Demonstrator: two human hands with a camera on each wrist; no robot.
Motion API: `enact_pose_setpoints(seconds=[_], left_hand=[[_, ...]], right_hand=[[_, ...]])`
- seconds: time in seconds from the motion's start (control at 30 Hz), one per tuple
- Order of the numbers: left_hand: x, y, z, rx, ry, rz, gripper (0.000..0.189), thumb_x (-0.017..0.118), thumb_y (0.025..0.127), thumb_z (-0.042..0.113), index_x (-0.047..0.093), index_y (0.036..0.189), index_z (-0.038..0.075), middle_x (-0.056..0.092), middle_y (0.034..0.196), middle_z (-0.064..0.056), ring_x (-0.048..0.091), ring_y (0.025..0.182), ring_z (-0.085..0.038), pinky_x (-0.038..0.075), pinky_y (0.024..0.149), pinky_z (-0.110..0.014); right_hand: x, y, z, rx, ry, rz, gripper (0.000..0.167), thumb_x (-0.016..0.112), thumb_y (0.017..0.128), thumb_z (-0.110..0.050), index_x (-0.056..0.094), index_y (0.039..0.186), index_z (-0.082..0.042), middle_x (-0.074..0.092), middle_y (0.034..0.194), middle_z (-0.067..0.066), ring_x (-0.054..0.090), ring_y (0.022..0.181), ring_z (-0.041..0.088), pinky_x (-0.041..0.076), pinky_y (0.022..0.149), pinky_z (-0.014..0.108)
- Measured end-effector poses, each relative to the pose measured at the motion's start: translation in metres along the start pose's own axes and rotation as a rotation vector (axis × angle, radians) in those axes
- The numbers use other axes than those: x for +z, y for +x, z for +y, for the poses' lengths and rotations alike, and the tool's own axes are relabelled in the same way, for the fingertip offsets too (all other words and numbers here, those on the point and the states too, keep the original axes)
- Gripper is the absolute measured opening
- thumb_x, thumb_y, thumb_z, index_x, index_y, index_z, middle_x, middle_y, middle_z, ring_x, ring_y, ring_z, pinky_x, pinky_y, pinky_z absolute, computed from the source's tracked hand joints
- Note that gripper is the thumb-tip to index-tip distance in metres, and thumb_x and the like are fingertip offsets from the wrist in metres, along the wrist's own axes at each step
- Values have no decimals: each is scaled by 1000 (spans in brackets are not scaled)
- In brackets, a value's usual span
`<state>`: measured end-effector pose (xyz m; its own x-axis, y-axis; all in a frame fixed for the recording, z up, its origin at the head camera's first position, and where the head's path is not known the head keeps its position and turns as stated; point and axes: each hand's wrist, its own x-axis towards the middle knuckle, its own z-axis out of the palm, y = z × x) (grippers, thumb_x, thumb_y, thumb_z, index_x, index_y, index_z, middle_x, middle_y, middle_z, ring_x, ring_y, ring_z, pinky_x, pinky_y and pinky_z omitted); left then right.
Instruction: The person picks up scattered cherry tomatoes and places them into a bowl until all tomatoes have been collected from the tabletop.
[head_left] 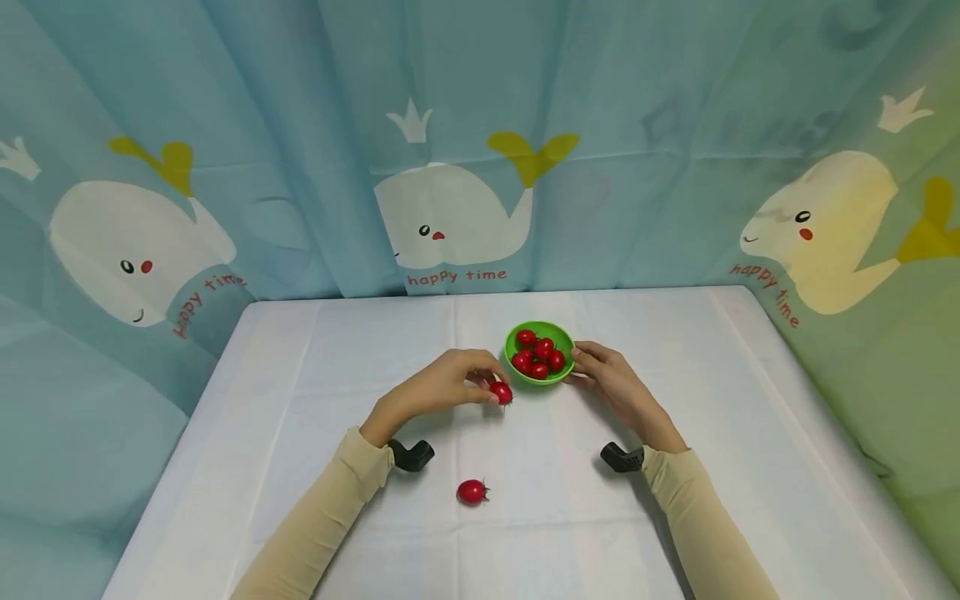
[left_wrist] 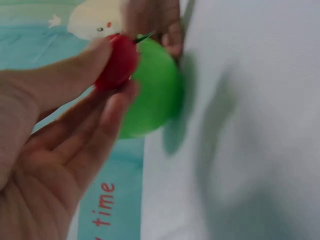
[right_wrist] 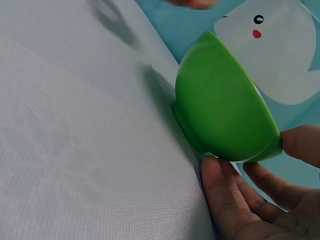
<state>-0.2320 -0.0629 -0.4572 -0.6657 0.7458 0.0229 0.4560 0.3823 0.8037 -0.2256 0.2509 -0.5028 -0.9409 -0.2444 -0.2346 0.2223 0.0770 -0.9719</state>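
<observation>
My left hand (head_left: 457, 382) pinches a red cherry tomato (head_left: 501, 392) between thumb and fingertips, just in front of and left of a green bowl (head_left: 538, 380). In the left wrist view the held tomato (left_wrist: 118, 62) overlaps the bowl (left_wrist: 155, 90), its green stem pointing away from the palm. Several cherry tomatoes (head_left: 543, 348) lie inside the bowl. My right hand (head_left: 611, 379) grips the bowl's right side; in the right wrist view the thumb is at the rim and the fingers lie under the green wall (right_wrist: 220, 100).
Another cherry tomato (head_left: 472, 492) lies on the white tablecloth (head_left: 540, 533), nearer the front and between the forearms. A blue curtain (head_left: 315, 208) with printed whales hangs behind the table. Black wrist devices (head_left: 412, 456) jut inward from both sleeves.
</observation>
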Motion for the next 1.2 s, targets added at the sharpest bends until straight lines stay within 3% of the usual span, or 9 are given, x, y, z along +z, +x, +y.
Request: enact_pose_setpoints(seconds=[0.2,0.37,0.63,0.93,1.07,1.2], left_hand=[[-7,24,6,38,-65,183,28,79,94,13,73,121,10,73,119,-3,70,108,-15,58,103,-34],[0,41,4,14,-69,219,27,77,95,11,72,121,9,72,123,-6,72,110,-18,58,102,-31],[10,58,-1,-16,7,284,28,77,95,9,72,122,9,71,124,-7,71,110,-20,59,99,-30],[13,63,6,17,318,249,25,73,97,8,72,122,8,71,124,-7,69,116,-22,57,103,-36],[14,64,5,34,404,230,25,72,98,9,71,123,6,73,126,-10,67,122,-26,55,107,-39],[16,64,4,64,491,237,23,72,98,10,73,120,6,75,123,-10,67,119,-27,55,105,-38]], right_hand=[[0,-1,1,-4,-5,-1,56,47,112,-27,38,154,9,43,155,28,68,109,2,59,98,25],[2,0,2,5,3,-6,57,49,112,-28,38,154,9,43,156,28,68,110,3,59,99,26],[0,0,1,0,9,-7,57,48,112,-27,37,154,9,41,157,29,67,111,3,58,101,28],[-1,-1,0,-14,6,-16,58,48,112,-28,36,154,10,40,158,30,67,112,4,58,101,28],[-1,-1,1,-14,3,-19,59,48,112,-28,36,155,10,40,158,30,67,112,4,58,101,28],[-1,0,2,-7,2,-18,59,48,112,-29,35,155,10,39,159,30,67,111,3,58,101,27]])
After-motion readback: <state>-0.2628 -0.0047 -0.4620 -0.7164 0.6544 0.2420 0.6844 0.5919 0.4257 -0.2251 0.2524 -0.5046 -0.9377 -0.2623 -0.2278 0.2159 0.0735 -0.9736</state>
